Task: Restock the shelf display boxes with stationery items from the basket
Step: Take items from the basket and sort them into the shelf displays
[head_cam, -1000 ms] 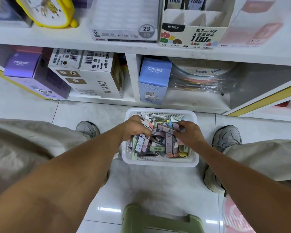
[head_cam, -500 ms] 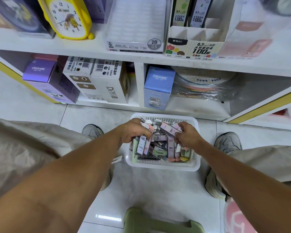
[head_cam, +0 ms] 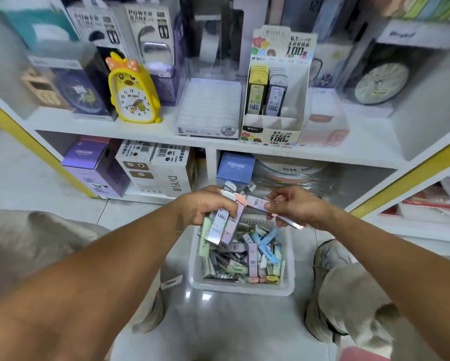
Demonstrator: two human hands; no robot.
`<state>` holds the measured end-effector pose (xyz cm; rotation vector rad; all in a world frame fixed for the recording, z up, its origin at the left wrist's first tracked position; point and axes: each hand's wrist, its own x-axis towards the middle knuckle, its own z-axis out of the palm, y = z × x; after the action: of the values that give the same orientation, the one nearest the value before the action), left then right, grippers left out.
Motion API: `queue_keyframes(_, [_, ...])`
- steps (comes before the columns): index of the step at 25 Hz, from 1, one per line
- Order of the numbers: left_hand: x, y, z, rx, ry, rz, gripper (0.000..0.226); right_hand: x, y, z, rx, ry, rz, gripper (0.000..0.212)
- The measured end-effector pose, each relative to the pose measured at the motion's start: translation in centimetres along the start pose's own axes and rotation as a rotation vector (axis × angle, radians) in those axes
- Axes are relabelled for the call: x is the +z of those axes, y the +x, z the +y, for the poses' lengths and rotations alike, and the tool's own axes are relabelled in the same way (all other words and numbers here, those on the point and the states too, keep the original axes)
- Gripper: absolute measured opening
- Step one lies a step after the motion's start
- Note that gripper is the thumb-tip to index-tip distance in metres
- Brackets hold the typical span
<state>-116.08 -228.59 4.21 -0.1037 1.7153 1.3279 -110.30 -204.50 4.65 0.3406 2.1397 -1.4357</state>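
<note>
Lead refill packs (head_cam: pixel 225 221), slim flat rectangular cases with glossy pastel faces, bunched in the left hand (head_cam: pixel 205 204), fingers curled round the fan of them above the basket's far-left corner. One more pink case (head_cam: pixel 257 203) pinched by the right hand (head_cam: pixel 296 207) between thumb and fingertips, tilted, its near end touching the bunch. Right hand blurred, so exact finger placement hard to tell. Below both hands, white plastic basket (head_cam: pixel 242 287) with slotted walls on glossy floor tile, heaped with more mixed cases; far rim hidden behind the hands. Beyond, on the white shelf, cardboard display box (head_cam: pixel 270 131) printed "100", two rear slots filled, front compartments bare. Just left, white 2B tray (head_cam: pixel 208 110); further left, yellow chick-shaped clock (head_cam: pixel 132 97). Upper shelf packaging smeared, mostly unreadable.
</note>
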Motion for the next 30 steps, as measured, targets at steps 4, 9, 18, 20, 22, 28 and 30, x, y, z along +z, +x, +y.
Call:
queue_keyframes(4, [1.3, -4.7, 6.0, 0.100, 0.047, -0.081, 0.029, -3.6, -4.8, -7.6, -0.133, -0.342, 0.094, 0.030])
queue_keyframes(9, [1.9, -10.8, 12.4, 0.270, -0.007, -0.042, 0.029, -7.5, -10.2, -16.4, -0.339, -0.520, 0.260, 0.037])
queue_keyframes(18, [0.1, -13.0, 20.8, 0.316, -0.179, 0.036, 0.018, -13.0, -10.6, -22.7, -0.374, -0.791, 0.659, 0.044])
queue_keyframes(20, [0.0, -12.3, 21.4, 0.297, -0.213, 0.022, 0.018, -13.0, -9.2, -22.8, -0.360, -0.926, 0.716, 0.043])
queue_keyframes(22, [-0.2, -11.5, 21.8, 0.303, -0.236, 0.028, 0.018, -12.4, -7.7, -22.4, -0.419, -1.005, 0.799, 0.041])
queue_keyframes(28, [-1.1, -10.2, 22.3, 0.364, -0.254, 0.117, 0.027, -10.9, -5.4, -22.4, -0.587, -1.308, 0.751, 0.017])
queue_keyframes(30, [-1.1, -10.2, 22.6, 0.388, -0.266, 0.122, 0.030, -11.2, -5.3, -23.4, -0.574, -1.339, 0.732, 0.018])
